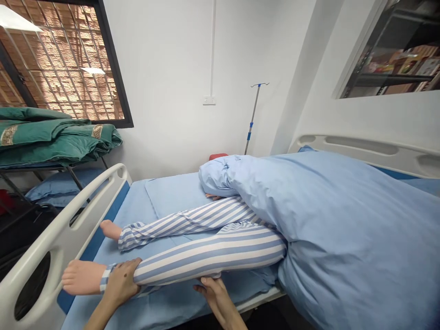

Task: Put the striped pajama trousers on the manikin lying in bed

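We would do best to support the near leg in blue-and-white striped fabric trousers [202,259] evenly at ankle and knee, without twisting it. Our left hand [123,278] clasps it just above the bare foot [84,277]; our right hand [217,294] meets its underside near the knee, though we cannot tell whether that hand grips.
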Tool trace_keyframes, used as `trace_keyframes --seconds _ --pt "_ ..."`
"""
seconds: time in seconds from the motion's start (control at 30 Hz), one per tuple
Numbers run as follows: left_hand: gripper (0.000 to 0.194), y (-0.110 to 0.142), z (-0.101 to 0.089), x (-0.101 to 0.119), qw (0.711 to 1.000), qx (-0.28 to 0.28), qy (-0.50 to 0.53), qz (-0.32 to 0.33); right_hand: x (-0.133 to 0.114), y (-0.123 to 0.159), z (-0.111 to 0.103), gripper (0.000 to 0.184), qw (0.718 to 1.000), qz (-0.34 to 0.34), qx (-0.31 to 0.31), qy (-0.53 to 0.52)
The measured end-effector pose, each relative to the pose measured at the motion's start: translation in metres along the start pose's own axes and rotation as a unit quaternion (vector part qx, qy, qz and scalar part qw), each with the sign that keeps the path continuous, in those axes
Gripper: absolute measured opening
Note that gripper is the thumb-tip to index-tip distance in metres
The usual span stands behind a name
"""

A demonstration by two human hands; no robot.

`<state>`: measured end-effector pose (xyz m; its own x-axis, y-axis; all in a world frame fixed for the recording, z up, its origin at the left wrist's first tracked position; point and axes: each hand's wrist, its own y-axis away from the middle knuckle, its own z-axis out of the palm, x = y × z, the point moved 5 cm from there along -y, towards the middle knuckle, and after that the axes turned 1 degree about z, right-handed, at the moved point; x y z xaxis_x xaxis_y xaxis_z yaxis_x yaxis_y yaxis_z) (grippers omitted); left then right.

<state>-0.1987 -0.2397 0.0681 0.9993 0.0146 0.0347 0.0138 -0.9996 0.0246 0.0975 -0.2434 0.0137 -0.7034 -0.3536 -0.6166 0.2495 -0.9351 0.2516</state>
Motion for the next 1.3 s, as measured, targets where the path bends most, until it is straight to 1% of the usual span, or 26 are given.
trace_keyframes --seconds 0.1,0.2,0.27,0.33,0.43,0.57,0.7,0.83,0.93,1.03,1.13,1.2,1.3 --pt "0.053 -0.002 0.015 0.027 0.998 0.016 0.057 -0.01 -0.033 0.008 0.005 0.038 0.999 -0.038 0.005 0.014" --pt "0.047 -0.005 0.032 0.059 0.992 0.019 0.119 -0.031 -0.064 0.014 0.012 0.039 0.997 -0.066 -0.025 0.042" --pt "0.044 -0.006 0.039 0.078 0.987 0.024 0.153 -0.046 -0.08 0.018 0.016 0.04 0.994 -0.087 -0.041 0.059" --pt "0.041 -0.008 0.043 0.09 0.983 0.033 0.173 -0.057 -0.09 0.02 0.019 0.041 0.991 -0.101 -0.052 0.07" --pt "0.041 -0.009 0.043 0.097 0.981 0.045 0.177 -0.064 -0.093 0.021 0.021 0.042 0.989 -0.114 -0.051 0.079" --pt "0.041 -0.007 0.041 0.097 0.983 0.054 0.17 -0.043 -0.089 0.023 0.019 0.043 0.988 -0.129 -0.015 0.082" --pt "0.047 -0.005 0.039 0.096 0.985 0.06 0.158 -0.022 -0.083 0.028 0.015 0.044 0.989 -0.12 0.009 0.082" --pt "0.054 0.0 0.035 0.09 0.991 0.045 0.121 -0.021 -0.078 0.03 0.012 0.045 0.991 -0.106 0.006 0.078" --pt "0.054 0.005 0.025 0.084 0.994 0.04 0.103 -0.012 -0.074 0.028 0.013 0.047 0.993 -0.095 -0.014 0.074" --pt "0.055 0.009 0.013 0.073 0.995 0.047 0.088 -0.006 -0.068 0.026 0.014 0.046 0.994 -0.086 -0.027 0.066" --pt "0.054 0.012 -0.001 0.055 0.996 0.063 0.059 0.007 -0.057 0.023 0.013 0.046 0.996 -0.073 -0.015 0.044" --pt "0.053 0.016 -0.01 0.042 0.997 0.07 0.035 0.018 -0.045 0.02 0.012 0.042 0.998 -0.053 -0.015 0.023" --pt "0.052 0.024 -0.028 0.023 0.997 0.072 -0.005 0.022 -0.019 0.012 0.009 0.032 1.0 -0.006 -0.026 -0.014"
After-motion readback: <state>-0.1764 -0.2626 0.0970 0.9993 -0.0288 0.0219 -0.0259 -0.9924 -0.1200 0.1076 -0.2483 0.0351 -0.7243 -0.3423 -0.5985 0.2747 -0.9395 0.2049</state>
